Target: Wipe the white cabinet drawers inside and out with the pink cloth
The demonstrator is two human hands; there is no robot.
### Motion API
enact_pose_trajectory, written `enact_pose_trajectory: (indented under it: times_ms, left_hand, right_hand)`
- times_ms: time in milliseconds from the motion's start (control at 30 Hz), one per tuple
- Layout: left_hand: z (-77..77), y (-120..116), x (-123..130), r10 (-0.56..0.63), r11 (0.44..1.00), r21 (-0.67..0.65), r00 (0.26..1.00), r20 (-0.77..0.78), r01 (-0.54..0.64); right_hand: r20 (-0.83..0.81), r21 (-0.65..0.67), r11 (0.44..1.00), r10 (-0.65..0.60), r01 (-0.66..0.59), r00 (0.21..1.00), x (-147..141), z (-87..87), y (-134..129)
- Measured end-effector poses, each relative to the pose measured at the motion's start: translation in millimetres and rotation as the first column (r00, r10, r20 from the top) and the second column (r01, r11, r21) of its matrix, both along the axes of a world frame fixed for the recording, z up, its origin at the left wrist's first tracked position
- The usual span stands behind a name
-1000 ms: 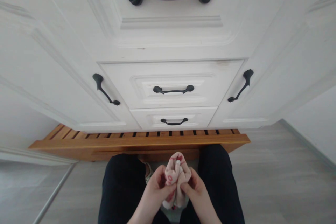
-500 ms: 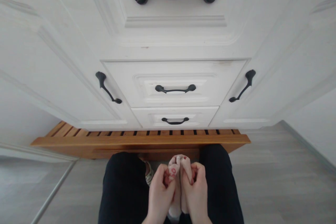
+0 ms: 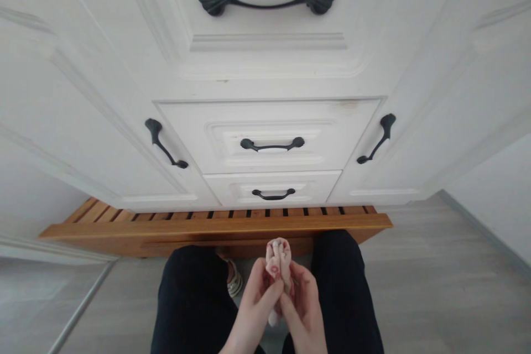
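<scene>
Between my knees, low in the picture, a pair of pale pink socks [image 3: 277, 257] with red markings is bunched up in both hands. My left hand [image 3: 258, 297] is closed on the socks' left side, its thumb pressing over them. From the other side my right hand [image 3: 302, 301] grips them, thumb laid across near the left thumb. A gathered, folded end sticks up beyond the fingers. A small pale end shows below the thumbs. The palms hide the middle of the socks.
Ahead stands a white cabinet with a shut drawer [image 3: 271, 121] and dark handles [image 3: 271, 145]. A slatted wooden bench [image 3: 215, 227] runs along its foot. My dark-trousered knees [image 3: 188, 287] flank the hands. A striped shoe [image 3: 234, 283] is by the left knee, above grey flooring [image 3: 435, 287].
The socks hung longer and side by side before; now they are bunched shorter. My hands have come closer together and the thumbs now meet over the fabric. The view has shifted slightly.
</scene>
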State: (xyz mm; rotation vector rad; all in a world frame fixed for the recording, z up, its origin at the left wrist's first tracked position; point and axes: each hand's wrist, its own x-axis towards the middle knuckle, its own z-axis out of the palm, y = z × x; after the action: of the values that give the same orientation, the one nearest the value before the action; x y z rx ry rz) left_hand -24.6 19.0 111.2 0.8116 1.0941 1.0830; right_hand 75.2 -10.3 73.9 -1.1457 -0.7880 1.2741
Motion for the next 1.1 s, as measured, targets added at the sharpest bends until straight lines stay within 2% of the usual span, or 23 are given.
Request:
enact_pose_trajectory:
  times_ms: [33, 100, 200, 300, 400, 467, 567, 600, 667, 700, 767, 800, 867, 900, 933, 967, 1000, 1100]
  left_hand:
    - [5.4, -1, 0, -0.038, 0.999, -0.033, 0.999, 0.023, 0.039]
    - [15.4, -3, 2, -0.11, 0.989, -0.085, 0.988, 0.111, 0.12]
    - [20.4, -8, 11, -0.147, 0.982, -0.067, 0.945, 0.292, 0.174]
    - [16.2, -8, 18, -0.12, 0.99, -0.025, 0.916, 0.382, 0.14]
    - [13.3, -4, 16, -0.122, 0.99, -0.02, 0.909, 0.398, 0.142]
    - [12.6, -1, 11, -0.159, 0.982, -0.038, 0.917, 0.366, 0.185]
    - [12.6, 4, 4, -0.214, 0.969, -0.066, 0.94, 0.267, 0.24]
    - [14.3, 7, 3, -0.246, 0.965, -0.042, 0.951, 0.19, 0.258]
    - [24.4, 17, 2, -0.291, 0.948, 0.101, 0.951, -0.103, 0.301]
    - [33.9, 25, 1, -0.249, 0.922, 0.218, 0.922, -0.297, 0.319]
    - [62.6, 46, 1, 0.013, 0.815, 0.474, 0.808, -0.589, 0.332]
    - [80.7, 59, 1, 0.197, 0.751, 0.583, 0.738, -0.646, 0.31]
    - [119.5, 87, 1, 0.509, 0.569, 0.727, 0.53, -0.678, 0.385]
    - [137.7, 102, 2, 0.615, 0.495, 0.748, 0.431, -0.661, 0.441]
    - [153.6, 116, 3, 0.69, 0.447, 0.751, 0.346, -0.635, 0.486]
    - [166.3, 129, 5, 0.734, 0.435, 0.734, 0.267, -0.625, 0.522]
    - [175.3, 140, 6, 0.743, 0.456, 0.705, 0.203, -0.637, 0.543]
    - [182.6, 163, 11, 0.698, 0.54, 0.627, 0.118, -0.706, 0.561]
  right_hand:
    - [-0.037, -0.017, 1.0, -0.007, 0.007, 0.999, 1, -2.8, 1]
    - [0.002, -0.026, 0.999, -0.026, 0.026, 1.0, 4, -9.4, 3]
    - [0.07, -0.006, 1.0, -0.014, 0.014, 0.997, 9, -17.5, 9]
    - [-0.114, 0.015, 0.998, 0.058, -0.057, 0.992, 10, -20.5, 13]
    - [-0.308, 0.014, 0.99, 0.14, -0.142, 0.941, 6, -23.0, 13]
    - [-0.317, 0.038, 0.986, 0.164, -0.161, 0.934, 5, -26.8, 11]
    - [-0.219, 0.058, 0.988, 0.153, -0.143, 0.964, 7, -33.9, 9]
    - [-0.201, 0.043, 0.99, 0.138, -0.132, 0.97, 10, -36.0, 9]
    - [-0.218, -0.006, 0.994, 0.109, -0.113, 0.97, 16, -39.3, 10]
    - [-0.251, -0.038, 0.993, 0.096, -0.109, 0.963, 20, -40.8, 11]
    - [-0.328, -0.133, 0.987, 0.041, -0.089, 0.944, 27, -44.1, 12]
    - [-0.365, -0.192, 0.978, 0.003, -0.078, 0.931, 30, -46.2, 12]
    - [-0.421, -0.314, 0.948, -0.091, -0.051, 0.902, 33, -50.8, 12]
    - [-0.432, -0.355, 0.935, -0.136, -0.029, 0.892, 34, -53.1, 12]
    - [-0.434, -0.378, 0.926, -0.169, -0.009, 0.885, 33, -55.1, 11]
    - [-0.428, -0.39, 0.921, -0.197, 0.016, 0.882, 33, -56.9, 10]
    - [-0.415, -0.395, 0.918, -0.216, 0.039, 0.884, 32, -58.3, 9]
    - [-0.386, -0.404, 0.914, -0.212, 0.042, 0.898, 28, -61.6, 6]
